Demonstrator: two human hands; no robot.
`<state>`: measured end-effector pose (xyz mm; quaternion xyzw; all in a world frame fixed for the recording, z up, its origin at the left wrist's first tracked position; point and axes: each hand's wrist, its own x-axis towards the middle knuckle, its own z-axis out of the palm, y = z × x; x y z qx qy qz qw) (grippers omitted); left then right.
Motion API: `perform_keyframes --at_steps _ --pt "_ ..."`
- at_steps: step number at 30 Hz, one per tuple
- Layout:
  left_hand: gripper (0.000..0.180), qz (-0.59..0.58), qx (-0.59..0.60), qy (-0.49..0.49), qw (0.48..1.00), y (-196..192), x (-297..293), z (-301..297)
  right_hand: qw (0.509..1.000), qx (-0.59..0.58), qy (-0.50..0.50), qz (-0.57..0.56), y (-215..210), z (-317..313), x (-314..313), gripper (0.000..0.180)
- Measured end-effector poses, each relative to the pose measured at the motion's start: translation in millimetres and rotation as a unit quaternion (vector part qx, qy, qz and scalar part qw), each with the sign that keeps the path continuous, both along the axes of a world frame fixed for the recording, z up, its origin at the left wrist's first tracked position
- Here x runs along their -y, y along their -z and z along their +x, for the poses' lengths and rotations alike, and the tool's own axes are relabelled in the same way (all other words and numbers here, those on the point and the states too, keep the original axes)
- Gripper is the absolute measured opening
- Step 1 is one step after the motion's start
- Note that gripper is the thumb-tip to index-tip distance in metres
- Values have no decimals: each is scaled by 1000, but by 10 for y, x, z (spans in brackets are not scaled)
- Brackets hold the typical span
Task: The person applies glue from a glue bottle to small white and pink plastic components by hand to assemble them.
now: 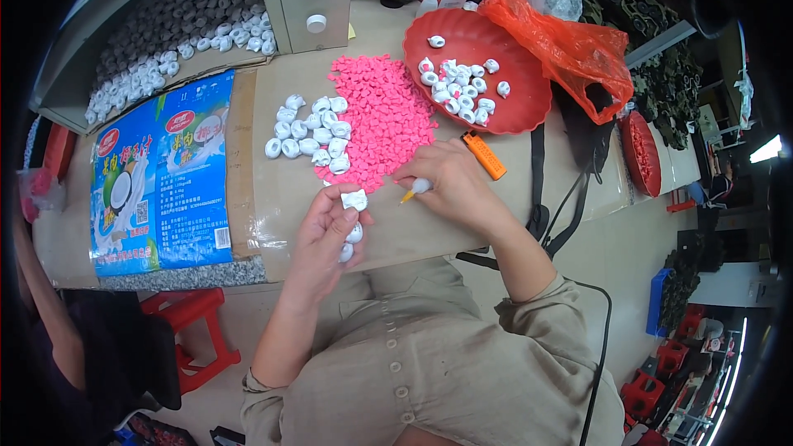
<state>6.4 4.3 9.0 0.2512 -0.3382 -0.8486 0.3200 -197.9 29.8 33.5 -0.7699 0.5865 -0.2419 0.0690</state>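
My left hand (316,235) is closed around a few small white plastic pieces; one white piece (353,200) is pinched at the fingertips, with others lower against the fingers. In my right hand (453,180) sits a small glue bottle (420,186) with a yellow tip pointing left. The right thumb and index finger reach the near edge of a pile of small pink pieces (384,116); whether they pinch one cannot be made out. Left of that pile, and partly on it, lies a group of white pieces (296,129).
A red scalloped bowl (529,107) holds more white pieces, some with pink parts. An orange lighter (484,155) lies beside my right hand. A red plastic bag (570,41) rests at the bowl's edge. Blue printed cardboard (194,198) covers the left, before a machine (289,0) heaped with white pieces.
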Motion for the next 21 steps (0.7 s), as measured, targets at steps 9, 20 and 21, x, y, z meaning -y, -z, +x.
perform_keyframes --at_steps 9,20,21 --pt "26 -28 48 -12 998 -39 -39 -63 847 506 61 150 -60 215 -148 7" --pt "25 -97 102 19 990 -50 -91 -78 752 624 40 210 102 426 -200 9" --pt "25 -105 119 20 987 -51 -94 -78 756 617 39 215 108 426 -196 9"
